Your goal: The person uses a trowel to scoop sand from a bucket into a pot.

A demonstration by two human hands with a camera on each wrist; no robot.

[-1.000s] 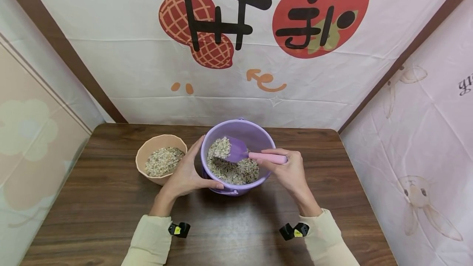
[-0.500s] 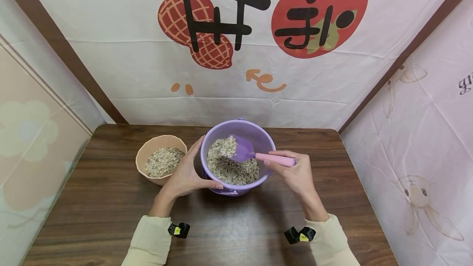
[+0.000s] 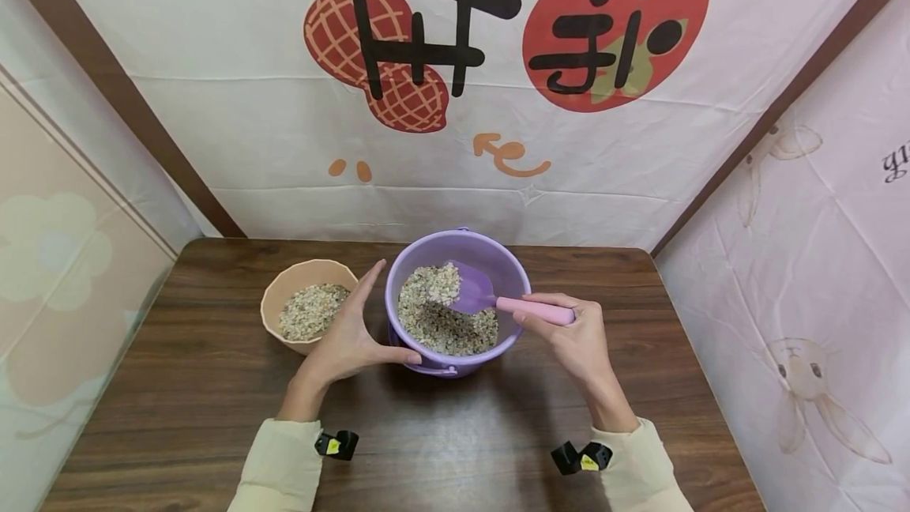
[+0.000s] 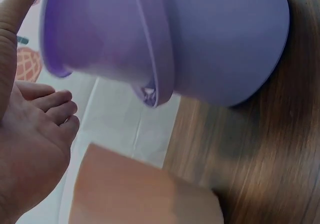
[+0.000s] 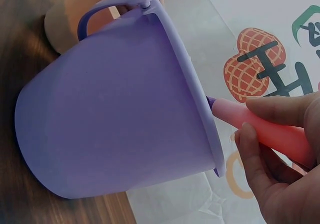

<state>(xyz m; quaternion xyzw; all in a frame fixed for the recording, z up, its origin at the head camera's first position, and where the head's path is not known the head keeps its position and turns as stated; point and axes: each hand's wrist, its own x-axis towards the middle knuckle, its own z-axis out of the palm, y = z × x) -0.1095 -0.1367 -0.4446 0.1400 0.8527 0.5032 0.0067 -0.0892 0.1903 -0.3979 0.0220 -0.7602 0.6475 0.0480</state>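
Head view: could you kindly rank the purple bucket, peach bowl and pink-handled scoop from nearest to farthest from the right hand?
1. Pink-handled scoop: held in the right hand.
2. Purple bucket: just left of that hand.
3. Peach bowl: farther left, beyond the bucket.

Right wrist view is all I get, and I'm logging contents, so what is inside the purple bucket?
Observer: The purple bucket is partly filled with pale, gravel-like granules.
Operator: My view loses the pink handle behind the rim. What is on its far end?
Observer: A purple scoop blade, loaded with a small heap of the granules.
Operator: I see only the outside of the peach bowl. Anything in it?
Observer: Yes, a similar-looking gravelly layer.
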